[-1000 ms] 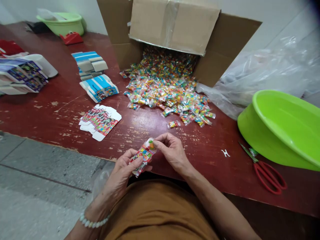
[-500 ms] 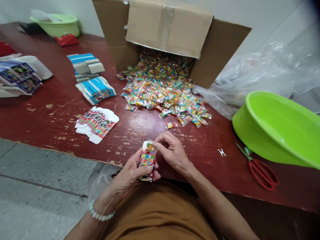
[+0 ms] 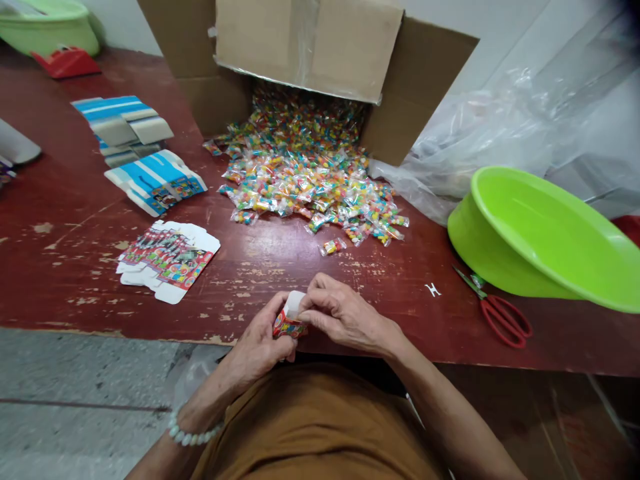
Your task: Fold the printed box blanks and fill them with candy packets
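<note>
My left hand [image 3: 267,337] is closed round a small red printed candy box [image 3: 289,325], held over the front edge of the table with its white top flap [image 3: 294,303] standing up. At the mouth of the box is my right hand [image 3: 335,313], its thumb and fingers pinched together; what lies between them is hidden. To the left on the table is a fanned stack of flat red boxes [image 3: 170,257]. Beyond my hands spreads a heap of clear candy packets [image 3: 305,180], with one loose packet [image 3: 332,247] nearest me.
Candy packets spill from a cardboard box [image 3: 305,47]. Blue-and-white flat boxes [image 3: 155,180] lie at the left. On the right are a green basin [image 3: 510,247], red-handled scissors [image 3: 503,320] and a white scrap [image 3: 433,290]. A red tape dispenser [image 3: 67,63] stands far left.
My left hand has turned the box so that its opening faces up. The candy packet at my right fingertips has gone out of sight at the box's mouth. The view has swung right.
</note>
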Tool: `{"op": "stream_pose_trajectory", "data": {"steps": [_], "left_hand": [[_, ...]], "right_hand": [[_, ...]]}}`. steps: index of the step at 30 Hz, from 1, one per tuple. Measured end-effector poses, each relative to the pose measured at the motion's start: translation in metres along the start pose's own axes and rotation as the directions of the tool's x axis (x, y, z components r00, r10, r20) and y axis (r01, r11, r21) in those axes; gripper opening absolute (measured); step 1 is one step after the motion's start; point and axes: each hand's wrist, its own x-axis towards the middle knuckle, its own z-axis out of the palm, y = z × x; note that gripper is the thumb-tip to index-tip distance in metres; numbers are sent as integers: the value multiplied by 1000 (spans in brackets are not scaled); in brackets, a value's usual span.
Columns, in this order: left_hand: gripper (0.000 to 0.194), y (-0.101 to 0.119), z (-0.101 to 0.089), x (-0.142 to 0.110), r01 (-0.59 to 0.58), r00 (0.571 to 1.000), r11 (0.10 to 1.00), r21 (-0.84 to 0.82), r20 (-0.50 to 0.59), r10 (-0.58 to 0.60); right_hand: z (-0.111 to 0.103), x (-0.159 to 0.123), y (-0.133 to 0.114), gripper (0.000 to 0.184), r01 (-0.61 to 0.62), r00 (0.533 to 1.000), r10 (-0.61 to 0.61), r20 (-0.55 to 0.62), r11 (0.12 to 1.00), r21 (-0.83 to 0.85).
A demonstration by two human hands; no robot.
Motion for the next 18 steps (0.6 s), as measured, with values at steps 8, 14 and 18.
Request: {"op": "stream_pose_trajectory", "data": {"steps": [8,14,18], "left_hand": [[51,5,0,8,53,999,953,-298,28,-47],[37,5,14,13,6,997,952,-306,-68,-28],[34,4,30,14,16,995,928,-371,-82,-50]], "right_hand": [[23,0,15,36,-270,903,418,-102,735,621],[38,-5,17,33,-74,918,298,-262,779,623],[20,-17,18,31,47,924,87,-373,941,336]]}}
